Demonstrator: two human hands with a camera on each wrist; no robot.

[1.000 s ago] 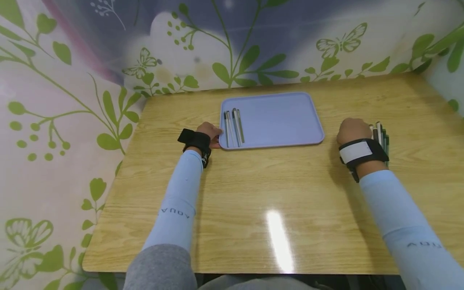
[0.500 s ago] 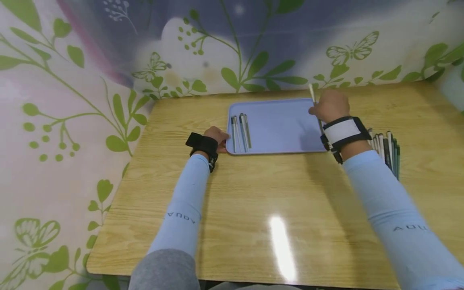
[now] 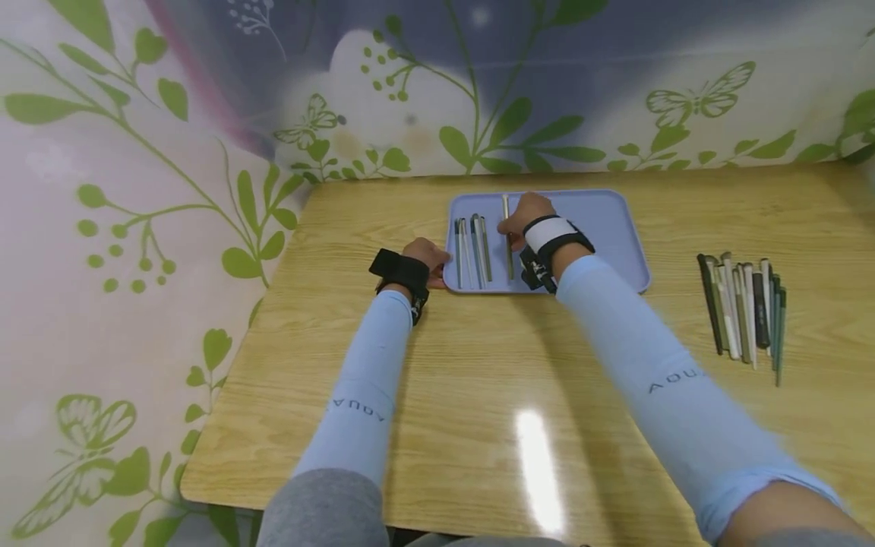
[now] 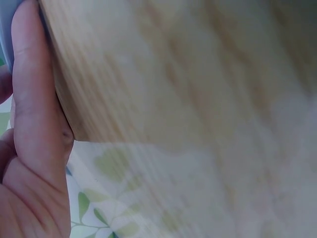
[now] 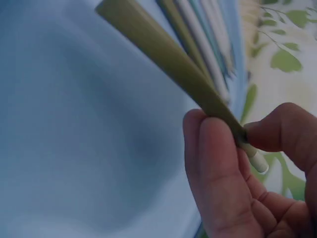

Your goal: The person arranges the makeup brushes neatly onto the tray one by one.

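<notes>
My right hand [image 3: 530,216] is over the lavender tray [image 3: 607,228], pinching a makeup brush [image 3: 510,262] between thumb and fingers. In the right wrist view this brush [image 5: 168,62] shows an olive handle and a pale tip, angled above the tray surface. Left of it, several slim brushes [image 3: 476,251] lie roughly side by side on the tray. My left hand [image 3: 425,253] holds the tray's left edge, thumb at the rim. The left wrist view shows a long finger [image 4: 34,84] along that edge, with a sliver of tray at the top left.
On the right of the wooden table [image 3: 465,395] lies a loose bunch of brushes [image 3: 745,311] with black, white and green handles. A wall [image 3: 424,83] patterned with leaves and butterflies borders the table's back and left.
My right hand has moved left from the bunch to over the tray, carrying one brush. The left hand stays at the tray's edge, and the head view has shifted slightly.
</notes>
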